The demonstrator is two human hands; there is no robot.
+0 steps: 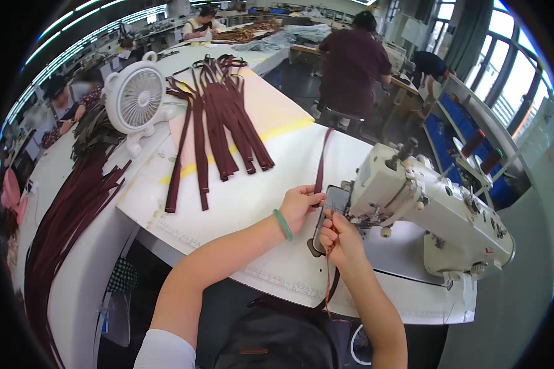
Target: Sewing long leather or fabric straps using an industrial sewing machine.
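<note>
A narrow maroon strap (321, 165) runs across the white sewing table and passes under the fingertips of my left hand (301, 207), which pinches it. Close by, my right hand (345, 241) is closed with curled fingers; what it grips is hidden. From below it hangs a thin reddish strand (327, 278), beside a dark strap (335, 288) that drops over the table's front edge. Both hands are at the grey metal plate (335, 198), just left of the needle area of the cream sewing machine (381, 181). The needle itself cannot be made out.
Maroon straps (218, 123) lie bundled on the table's far left, near a white fan (138, 98). More long straps (61, 227) drape over the left-hand table. Thread cones (483, 150) stand beyond the machine. Another person (354, 67) sits ahead, facing away.
</note>
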